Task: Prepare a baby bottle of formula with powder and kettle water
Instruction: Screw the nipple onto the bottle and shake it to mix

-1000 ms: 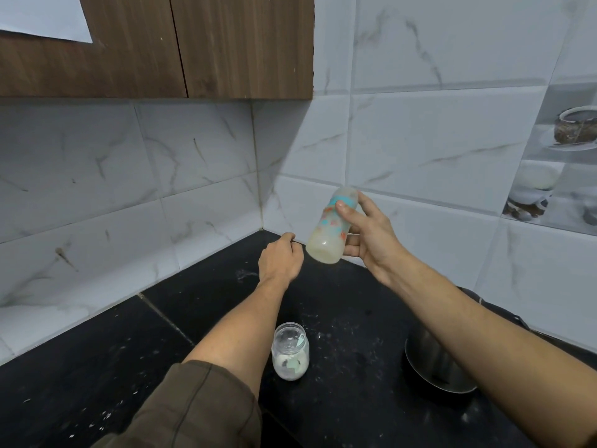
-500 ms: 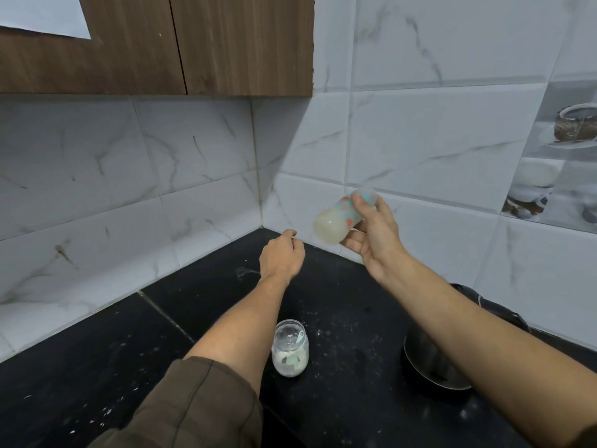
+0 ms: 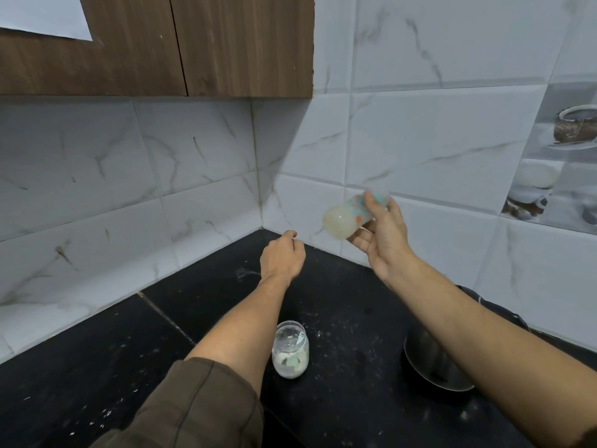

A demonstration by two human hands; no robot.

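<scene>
My right hand (image 3: 381,234) grips a baby bottle (image 3: 347,218) with a coloured print, held in the air near the wall corner. The bottle is tilted almost flat, its milky bottom toward me and blurred by motion. My left hand (image 3: 282,257) is curled into a loose fist low over the black counter (image 3: 97,367), left of the bottle, with nothing seen in it. A small clear jar (image 3: 290,350) with white powder at its bottom stands on the counter between my forearms.
A steel kettle (image 3: 433,363) sits at the right under my right forearm, mostly hidden. White marble tiles form the corner walls. A wooden cabinet (image 3: 193,43) hangs above. Powder specks dot the counter.
My right hand has tipped the bottle from nearly upright toward horizontal and shifted it slightly right and up. The left hand stays in place.
</scene>
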